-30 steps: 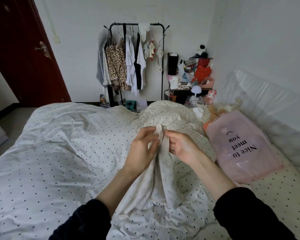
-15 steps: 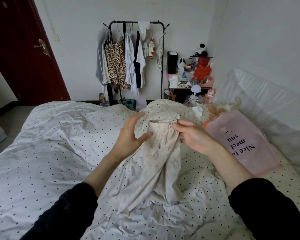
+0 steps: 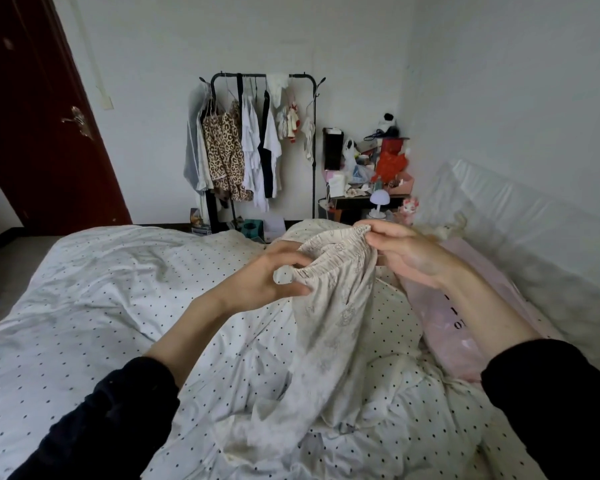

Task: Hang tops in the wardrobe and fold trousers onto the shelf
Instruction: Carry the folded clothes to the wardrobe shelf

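Cream patterned trousers (image 3: 333,327) with an elastic waistband hang over the dotted bed. My left hand (image 3: 267,278) pinches the waistband's left end between thumb and fingers. My right hand (image 3: 406,251) pinches its right end, a little higher. The waistband is stretched open between both hands, and the legs trail down onto the duvet. A black clothes rack (image 3: 257,147) against the far wall carries several hung tops, among them a leopard-print one and white ones.
The white dotted duvet (image 3: 101,306) covers the bed. A pink plastic bag (image 3: 465,306) lies at the right beside a plastic-wrapped headboard (image 3: 534,220). A cluttered side table (image 3: 368,174) stands in the corner. A dark red door (image 3: 32,116) is at the left.
My hands have moved apart and upward, spreading the bunched waistband open. The trousers have lifted higher off the bed.
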